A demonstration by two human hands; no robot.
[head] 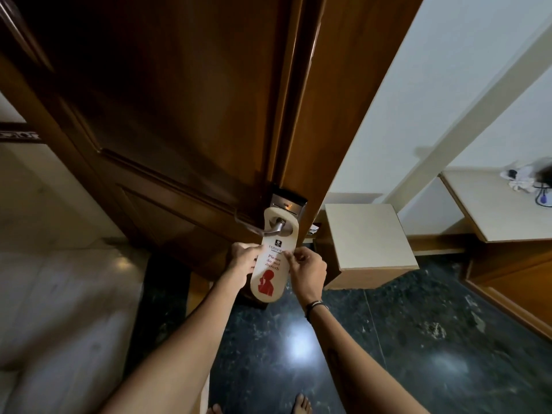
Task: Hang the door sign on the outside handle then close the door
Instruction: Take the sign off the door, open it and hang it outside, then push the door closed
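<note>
Door sign [270,264]: pale card with red lettering "Please do not disturb" and a red figure below; its round hole sits over the handle, so the card hangs down the door's edge.
Handle [276,229]: silver lever on a metal lock plate, the lever passing through the sign's hole and pointing left.
Left hand [243,258]: at the sign's left edge, its grip closed on the card around mid height, thumb on the printed face.
Right hand [307,268]: at the sign's right edge, its grip pinched on the card level with the lettering; a dark band circles the wrist.
Door [179,115]: dark brown panelled wood, standing open, its edge facing the camera beside the lock.
Floor [388,339]: dark polished stone with bright light reflections on the right, pale marble on the left.
Feet [303,403]: bare toes at the bottom edge.
Cabinet [370,237]: cream-topped box just right of the door.
Table [493,210]: cream surface further right, with small blurred items at its far end.
</note>
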